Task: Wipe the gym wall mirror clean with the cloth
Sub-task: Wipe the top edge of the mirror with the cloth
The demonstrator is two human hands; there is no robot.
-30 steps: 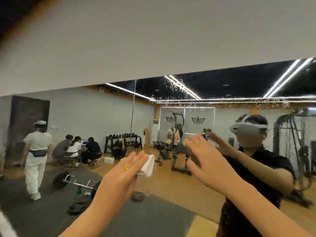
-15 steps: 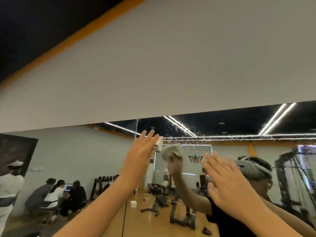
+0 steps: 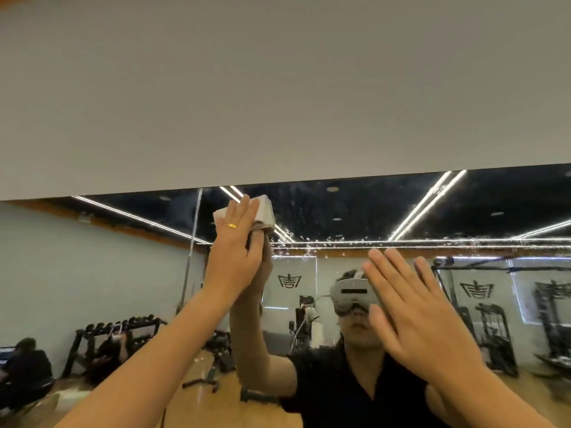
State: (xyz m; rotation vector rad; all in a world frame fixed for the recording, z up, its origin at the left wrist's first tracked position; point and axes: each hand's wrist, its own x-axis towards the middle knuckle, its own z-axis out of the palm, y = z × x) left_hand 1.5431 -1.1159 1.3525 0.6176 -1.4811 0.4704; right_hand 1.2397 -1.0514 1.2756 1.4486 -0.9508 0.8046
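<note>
The wall mirror point(image 3: 355, 211) fills the lower half of the head view, its top edge running under a plain grey wall. My left hand point(image 3: 235, 245), a gold ring on one finger, presses a folded white cloth point(image 3: 264, 210) flat against the glass just below that top edge, fingers straight. White specks and smears point(image 3: 312, 244) streak the glass to the right of the cloth. My right hand point(image 3: 414, 313) is raised lower right with its fingers spread and holds nothing; I cannot tell whether it touches the glass.
The grey wall point(image 3: 278, 88) above the mirror takes up the upper half. A vertical seam point(image 3: 193, 242) between mirror panels runs left of the cloth. The glass reflects me in a headset, dumbbell racks point(image 3: 117, 338), gym machines and seated people at the far left.
My left hand has carried the cloth up to the mirror's top edge. The view has tilted up further and moved closer. My right hand stays raised and spread.
</note>
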